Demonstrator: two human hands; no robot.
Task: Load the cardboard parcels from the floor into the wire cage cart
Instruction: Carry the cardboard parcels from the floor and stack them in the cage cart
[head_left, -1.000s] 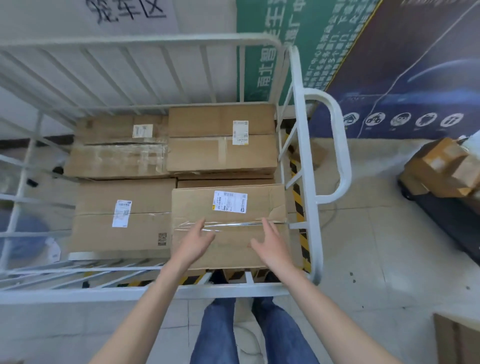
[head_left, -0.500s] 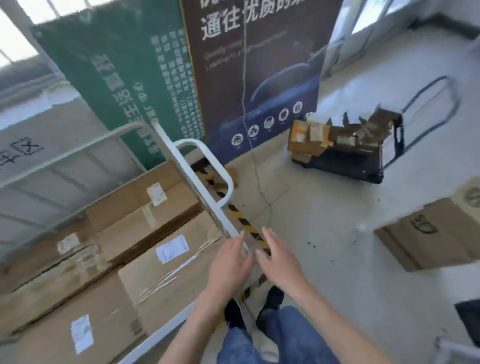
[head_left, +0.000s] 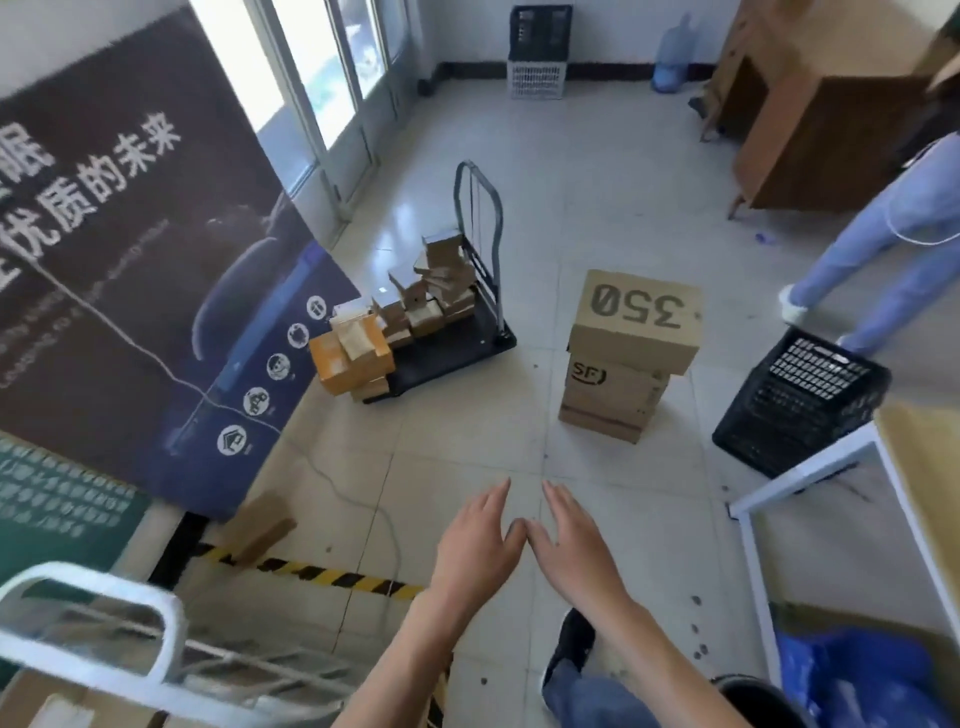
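Two cardboard parcels stand stacked on the tiled floor ahead: the top one (head_left: 638, 321) is marked "350", the lower one (head_left: 612, 397) carries an SF logo. My left hand (head_left: 477, 545) and my right hand (head_left: 570, 543) are held out side by side over the bare floor, fingers spread, holding nothing, well short of the stack. The white wire cage cart (head_left: 98, 631) shows only its corner and handle at the bottom left, with a parcel (head_left: 57, 706) inside it.
A black platform trolley (head_left: 447, 353) piled with small boxes stands at the left by the banner wall. A black plastic crate (head_left: 800, 400) and a white table frame (head_left: 810, 467) sit at the right. Another person's legs (head_left: 878, 244) are at the far right. Striped floor tape (head_left: 322, 574) runs by the cart.
My view has swung right, away from the cart and toward the room. Both hands left the parcel set in the cart and now hang empty over the floor.
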